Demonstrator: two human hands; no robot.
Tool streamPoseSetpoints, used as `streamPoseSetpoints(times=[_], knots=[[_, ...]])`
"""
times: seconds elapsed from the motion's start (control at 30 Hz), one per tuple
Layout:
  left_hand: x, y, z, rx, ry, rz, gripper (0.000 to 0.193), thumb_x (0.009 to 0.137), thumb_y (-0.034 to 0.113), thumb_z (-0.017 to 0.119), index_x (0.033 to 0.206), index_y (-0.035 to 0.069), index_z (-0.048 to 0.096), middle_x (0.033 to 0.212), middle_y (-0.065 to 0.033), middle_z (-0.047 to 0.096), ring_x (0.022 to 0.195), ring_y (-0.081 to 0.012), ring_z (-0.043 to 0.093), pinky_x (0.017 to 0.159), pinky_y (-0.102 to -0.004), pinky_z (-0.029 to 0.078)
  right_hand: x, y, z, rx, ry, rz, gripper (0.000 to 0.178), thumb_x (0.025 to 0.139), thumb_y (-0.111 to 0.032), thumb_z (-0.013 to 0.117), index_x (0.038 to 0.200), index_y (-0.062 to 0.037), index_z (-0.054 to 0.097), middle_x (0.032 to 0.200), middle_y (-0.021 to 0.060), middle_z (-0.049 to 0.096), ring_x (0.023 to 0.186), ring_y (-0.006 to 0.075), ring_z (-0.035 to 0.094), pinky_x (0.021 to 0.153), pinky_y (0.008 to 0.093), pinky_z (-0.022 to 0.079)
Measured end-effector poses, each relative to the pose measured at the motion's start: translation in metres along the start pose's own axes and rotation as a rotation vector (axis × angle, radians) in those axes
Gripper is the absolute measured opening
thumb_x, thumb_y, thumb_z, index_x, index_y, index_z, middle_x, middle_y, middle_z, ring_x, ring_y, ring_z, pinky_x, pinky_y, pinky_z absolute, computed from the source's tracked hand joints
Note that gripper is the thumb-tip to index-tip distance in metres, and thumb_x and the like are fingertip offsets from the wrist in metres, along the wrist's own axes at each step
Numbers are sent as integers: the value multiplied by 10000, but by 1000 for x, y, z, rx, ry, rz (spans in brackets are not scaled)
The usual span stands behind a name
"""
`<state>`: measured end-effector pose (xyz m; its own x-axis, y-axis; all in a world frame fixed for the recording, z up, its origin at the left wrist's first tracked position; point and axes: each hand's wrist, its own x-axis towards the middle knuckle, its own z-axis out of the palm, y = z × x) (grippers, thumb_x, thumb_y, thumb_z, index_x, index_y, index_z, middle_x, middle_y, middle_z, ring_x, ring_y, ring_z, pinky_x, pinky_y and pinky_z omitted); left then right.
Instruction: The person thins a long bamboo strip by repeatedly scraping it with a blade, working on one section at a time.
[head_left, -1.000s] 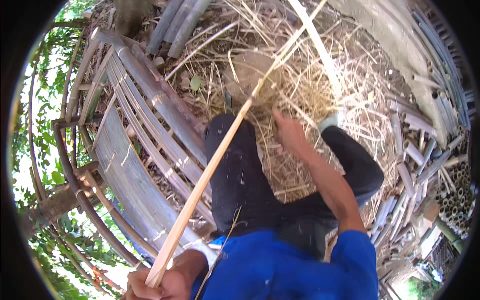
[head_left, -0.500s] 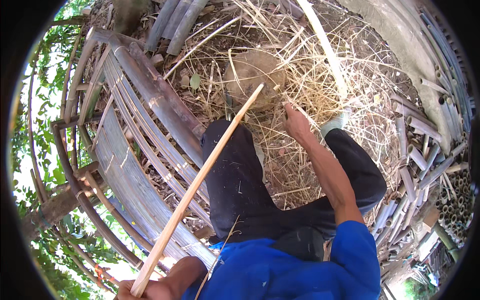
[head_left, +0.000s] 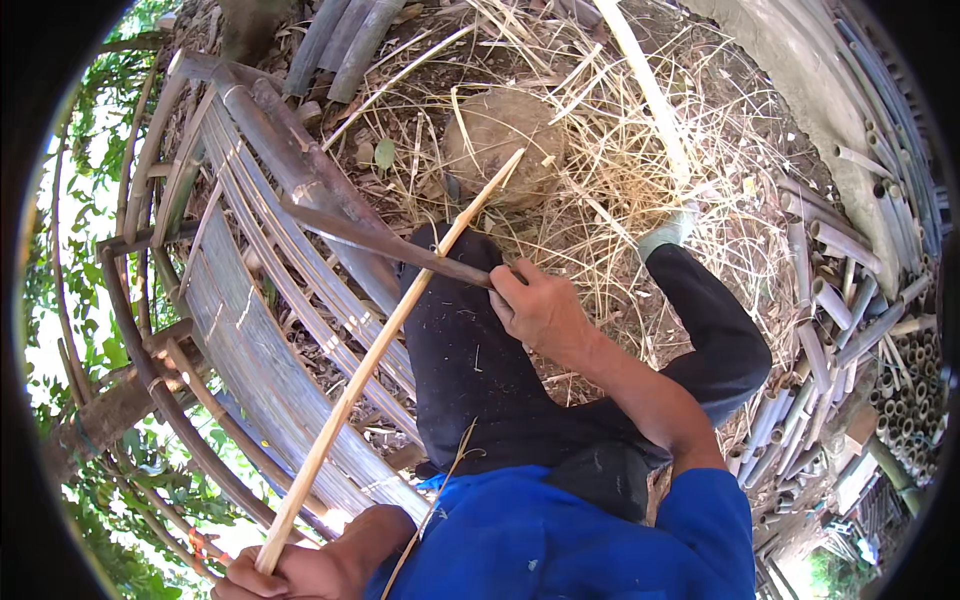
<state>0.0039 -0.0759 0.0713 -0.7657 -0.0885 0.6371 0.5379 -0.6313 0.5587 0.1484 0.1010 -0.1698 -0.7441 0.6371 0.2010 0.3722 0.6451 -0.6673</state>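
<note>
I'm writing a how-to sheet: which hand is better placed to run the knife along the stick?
Probably the right hand: it grips the knife, which crosses the stick in this view. The left hand is occupied, gripping the stick's near end.

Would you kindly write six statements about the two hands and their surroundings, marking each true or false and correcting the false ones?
1. The left hand grips the lower end of a pale strip. True.
2. The right hand holds a long dark blade. True.
3. The blade points toward the picture's right. False: it points left, crossing the strip.
4. The person's upper body is in red. False: the shirt is blue.
5. A green leaf lies to the left of the round block. True.
6. Cut hollow tubes are piled along the picture's left edge. False: the piled tubes are on the right.
</note>
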Motion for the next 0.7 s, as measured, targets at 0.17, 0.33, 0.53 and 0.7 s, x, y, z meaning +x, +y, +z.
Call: streamPoseSetpoints(times=[0.17,0.33,0.53,0.7], knots=[[2,14,-36,69,-254,-140,320,1106,399,410,998,118,520,753,46,419,631,-89,351,569,-242,286,-19,-23,-19,31,-58,-155,143,888,-138,633,999,-82,562,783,159,577,660,323,676,488,403,538],[1,7,-27,27,-152,-58,309,1083,433,448,1092,136,533,737,35,393,622,-96,355,550,-257,320,-3,57,6,-114,-87,180,152,911,-168,644,1016,-101,556,791,150,597,598,299,667,480,406,540],[-2,-3,0,-160,12,-113,314,1031,419,582,943,119,614,682,37,298,578,-106,284,514,-244,268,-12,77,34,-61,-98,52,166,955,-192,614,1044,-91,518,784,154,609,548,316,644,435,433,507],[-2,-13,9,-223,-29,-112,317,1041,415,564,911,127,549,682,50,307,568,-88,282,501,-241,242,-35,224,51,-156,-197,614,164,950,-146,569,1090,-85,510,832,270,655,742,467,646,673,555,504]])
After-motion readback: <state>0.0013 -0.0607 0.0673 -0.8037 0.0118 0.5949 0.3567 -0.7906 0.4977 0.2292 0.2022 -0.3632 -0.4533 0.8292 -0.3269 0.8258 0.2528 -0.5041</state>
